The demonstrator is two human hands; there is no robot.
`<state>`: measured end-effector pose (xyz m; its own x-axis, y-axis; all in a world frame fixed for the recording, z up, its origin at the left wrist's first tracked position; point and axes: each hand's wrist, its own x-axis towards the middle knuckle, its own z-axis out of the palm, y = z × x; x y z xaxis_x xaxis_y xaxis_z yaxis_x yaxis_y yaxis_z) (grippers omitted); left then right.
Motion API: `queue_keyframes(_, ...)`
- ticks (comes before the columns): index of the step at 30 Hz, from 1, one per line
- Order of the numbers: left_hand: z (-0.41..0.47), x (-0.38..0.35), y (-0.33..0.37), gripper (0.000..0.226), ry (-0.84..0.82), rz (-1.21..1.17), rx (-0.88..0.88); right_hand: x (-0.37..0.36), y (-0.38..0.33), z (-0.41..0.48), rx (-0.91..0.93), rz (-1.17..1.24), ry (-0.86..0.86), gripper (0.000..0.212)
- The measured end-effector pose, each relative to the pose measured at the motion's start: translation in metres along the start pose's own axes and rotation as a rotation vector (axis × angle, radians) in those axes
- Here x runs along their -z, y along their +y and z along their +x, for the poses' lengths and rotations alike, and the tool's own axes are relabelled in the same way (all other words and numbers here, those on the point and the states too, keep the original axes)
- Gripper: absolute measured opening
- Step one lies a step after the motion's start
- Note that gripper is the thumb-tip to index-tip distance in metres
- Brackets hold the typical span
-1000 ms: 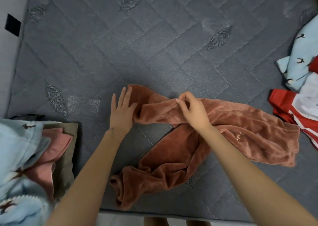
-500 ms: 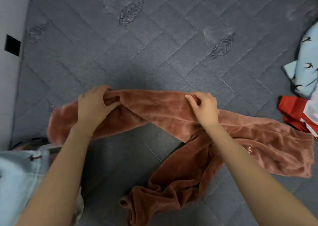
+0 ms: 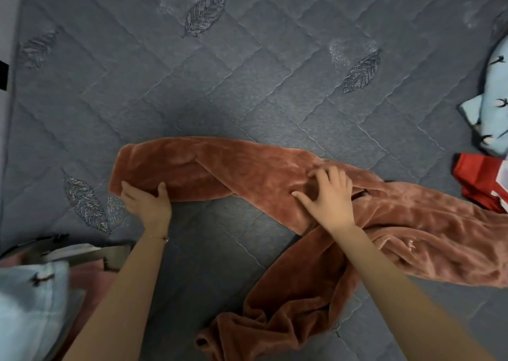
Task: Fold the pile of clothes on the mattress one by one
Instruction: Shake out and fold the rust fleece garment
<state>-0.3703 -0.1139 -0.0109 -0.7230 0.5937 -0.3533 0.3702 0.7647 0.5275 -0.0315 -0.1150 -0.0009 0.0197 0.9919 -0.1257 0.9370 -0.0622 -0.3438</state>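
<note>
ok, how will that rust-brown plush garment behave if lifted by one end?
Probably floppy: the brown garment lies twisted and bunched on the mattress, so it would sag. Likely not slippery: plush pile, and the left hand grips its end. Likely drags, being long.

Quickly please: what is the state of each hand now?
Left hand: grips the end of the brown garment.
Right hand: open, fingers spread, pressing on the brown garment.
</note>
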Motion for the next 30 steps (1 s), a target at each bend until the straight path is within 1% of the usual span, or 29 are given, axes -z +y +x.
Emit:
queue_keyframes(3, 0.010, -0.002, 0.002, 0.087, 0.011, -0.061, 0.040, -0.011, -0.023, -0.011, 0.105, -0.023, -0.012, 0.058)
queue_keyframes(4, 0.014, -0.001, 0.001, 0.087, -0.008, -0.049, 0.060, -0.015, -0.031, -0.016, 0.140, -0.038, -0.056, 0.061)
queue_keyframes(6, 0.022, 0.003, -0.001, 0.085, -0.023, -0.015, 0.079, -0.027, -0.047, -0.024, 0.162, -0.087, -0.199, 0.065)
queue_keyframes(7, 0.025, 0.005, -0.004, 0.084, -0.003, 0.002, 0.078, -0.032, -0.052, -0.027, 0.157, -0.115, -0.257, 0.062)
queue_keyframes(8, 0.029, 0.008, -0.006, 0.084, 0.027, 0.020, 0.084, -0.036, -0.053, -0.028, 0.150, -0.126, -0.276, 0.053)
queue_keyframes(9, 0.032, 0.010, -0.009, 0.086, 0.048, 0.032, 0.114, -0.037, -0.052, -0.027, 0.137, -0.098, -0.248, 0.039)
queue_keyframes(11, 0.038, 0.017, -0.015, 0.081, 0.050, 0.026, 0.206, -0.030, -0.049, -0.021, 0.039, 0.068, -0.130, 0.015)
queue_keyframes(12, 0.041, 0.020, -0.020, 0.071, 0.038, 0.018, 0.221, -0.024, -0.046, -0.017, -0.045, 0.180, -0.069, 0.011)
queue_keyframes(13, 0.044, 0.023, -0.024, 0.056, 0.027, -0.003, 0.180, -0.017, -0.043, -0.014, -0.127, 0.290, 0.001, 0.012)
queue_keyframes(14, 0.046, 0.026, -0.026, 0.036, 0.021, -0.070, 0.084, -0.011, -0.041, -0.010, -0.196, 0.375, 0.069, 0.013)
queue_keyframes(15, 0.047, 0.028, -0.026, 0.019, 0.002, -0.187, -0.020, -0.004, -0.040, -0.008, -0.241, 0.431, 0.119, 0.014)
queue_keyframes(17, 0.045, 0.035, -0.015, 0.024, 0.005, -0.440, -0.148, 0.003, -0.041, -0.005, -0.253, 0.494, 0.160, 0.014)
queue_keyframes(18, 0.047, 0.039, -0.007, 0.024, 0.023, -0.524, -0.193, 0.005, -0.043, -0.005, -0.250, 0.524, 0.178, 0.014)
queue_keyframes(20, 0.051, 0.046, 0.011, 0.016, 0.075, -0.614, -0.261, 0.008, -0.045, -0.004, -0.263, 0.588, 0.218, 0.014)
queue_keyframes(22, 0.056, 0.050, 0.021, 0.023, 0.153, -0.665, -0.310, 0.010, -0.047, -0.003, -0.243, 0.623, 0.213, 0.014)
queue_keyframes(23, 0.058, 0.051, 0.023, 0.026, 0.204, -0.650, -0.344, 0.009, -0.047, -0.003, -0.204, 0.607, 0.165, 0.014)
queue_keyframes(24, 0.058, 0.050, 0.024, 0.030, 0.240, -0.600, -0.347, 0.006, -0.047, -0.004, -0.156, 0.560, 0.078, 0.015)
queue_keyframes(25, 0.056, 0.049, 0.025, 0.038, 0.247, -0.528, -0.303, 0.002, -0.048, -0.007, -0.113, 0.493, -0.035, 0.016)
queue_keyframes(26, 0.054, 0.047, 0.026, 0.046, 0.226, -0.446, -0.211, -0.003, -0.049, -0.012, -0.081, 0.422, -0.134, 0.016)
queue_keyframes(27, 0.051, 0.044, 0.027, 0.054, 0.191, -0.342, -0.080, -0.007, -0.049, -0.016, -0.067, 0.365, -0.180, 0.014)
queue_keyframes(28, 0.050, 0.040, 0.024, 0.059, 0.158, -0.202, 0.042, -0.009, -0.047, -0.019, -0.070, 0.331, -0.167, 0.009)
queue_keyframes(29, 0.047, 0.037, 0.022, 0.062, 0.129, -0.071, 0.099, -0.010, -0.044, -0.020, -0.085, 0.314, -0.125, 0.006)
queue_keyframes(30, 0.045, 0.034, 0.020, 0.064, 0.105, 0.011, 0.077, -0.010, -0.039, -0.020, -0.112, 0.291, -0.093, 0.014)
